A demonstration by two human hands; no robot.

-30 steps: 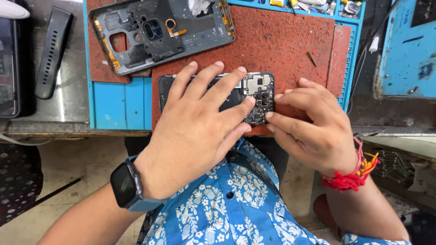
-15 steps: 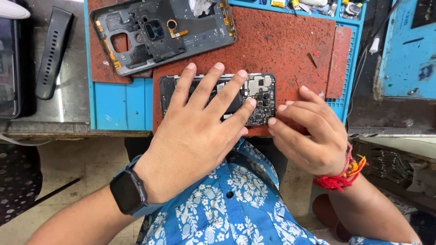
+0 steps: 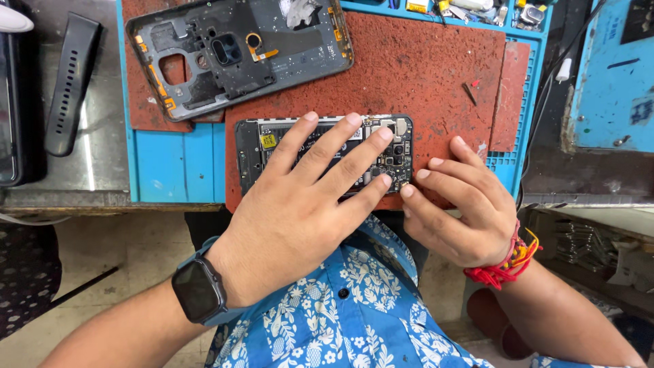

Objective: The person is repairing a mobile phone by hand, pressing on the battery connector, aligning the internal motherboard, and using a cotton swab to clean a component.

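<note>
Opened phone (image 3: 266, 146) lies at near edge of red mat (image 3: 422, 75), bare mat beyond it; left hand (image 3: 306, 197) flat, fingers spread, pressing on it and hiding most of the board. Right hand (image 3: 460, 204) loosely curled, fingertips at phone's right corner, holding nothing visible. Removed back cover (image 3: 238, 51) lies behind, apart; tool tray along far edge cut off.

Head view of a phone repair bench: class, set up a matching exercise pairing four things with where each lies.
1 opened phone
2 back cover
3 watch strap
4 right hand

A on the metal bench, left of the mat
B under the left hand
C at the mat's far left part
D at the phone's right end

Pairs: 1-B, 2-C, 3-A, 4-D
</note>
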